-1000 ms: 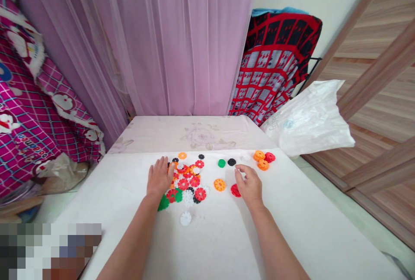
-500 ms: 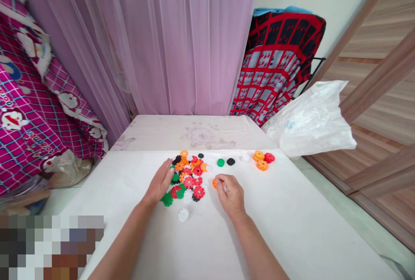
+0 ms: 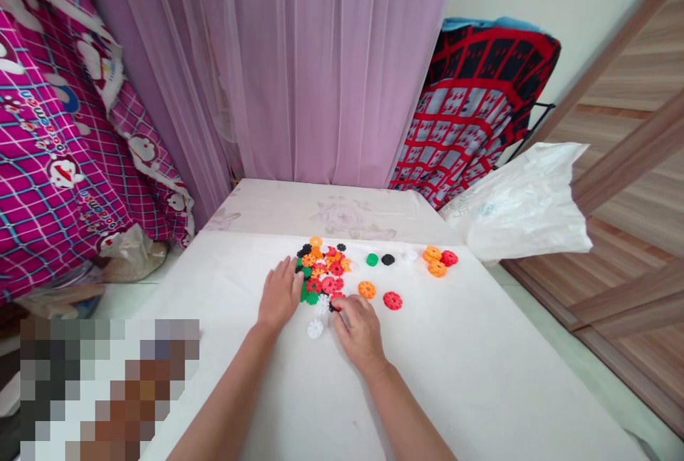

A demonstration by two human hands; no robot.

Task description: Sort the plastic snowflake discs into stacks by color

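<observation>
Many discs (image 3: 323, 272) lie right of the unclenched left hand (image 3: 281, 295); one red disc (image 3: 338, 297) lies at the right hand (image 3: 359, 325), grasp unclear; pinch its rim lightly.

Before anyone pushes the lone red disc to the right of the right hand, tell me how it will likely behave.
The red disc would probably slide, not roll: it lies flat on the white tabletop. It is likely light, being much smaller than the right hand. Its notched outline holds a neat round, which suggests stiffness; one piece or a stack, I cannot tell.
</observation>
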